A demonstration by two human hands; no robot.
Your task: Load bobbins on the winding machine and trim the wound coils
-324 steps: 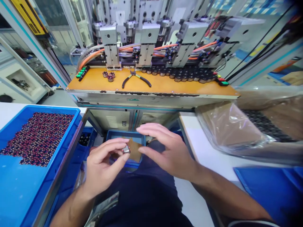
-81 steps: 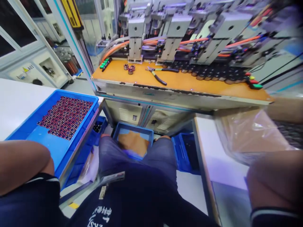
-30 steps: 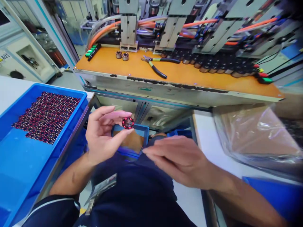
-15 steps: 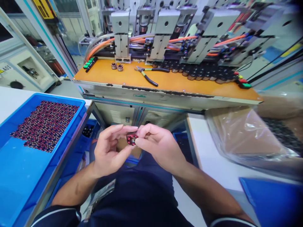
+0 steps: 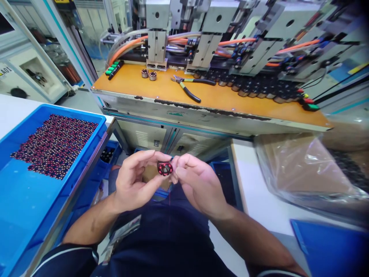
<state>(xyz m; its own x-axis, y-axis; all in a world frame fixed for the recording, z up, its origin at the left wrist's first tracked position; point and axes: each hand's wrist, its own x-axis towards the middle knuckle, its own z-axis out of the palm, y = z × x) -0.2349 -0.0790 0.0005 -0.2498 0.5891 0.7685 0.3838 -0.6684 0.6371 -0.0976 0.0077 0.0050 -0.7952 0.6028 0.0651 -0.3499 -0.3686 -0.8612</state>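
In front of my lap, my left hand [image 5: 141, 179] pinches a small motor stator [image 5: 165, 168] between thumb and fingers. The stator is a dark ring with red windings around a hollow centre, and its open face is turned towards me. At its right side, my right hand [image 5: 198, 179] has thumb and fingers pressed together against or very near the rim. Whatever those fingertips grip is too small to make out. A faint thin reddish line hangs below the stator.
On the left, a blue tray [image 5: 17, 204] carries many similar stators. Cutting pliers [image 5: 188, 86], two loose stators [image 5: 148, 74] and a row of black-topped parts [image 5: 253, 86] rest on the orange machine bench [image 5: 129, 86]. A plastic-wrapped carton [image 5: 300, 165] stands on the right.
The stator has turned its face more fully towards me. My right thumb has moved off its face to the right side. The camera view has shifted slightly.
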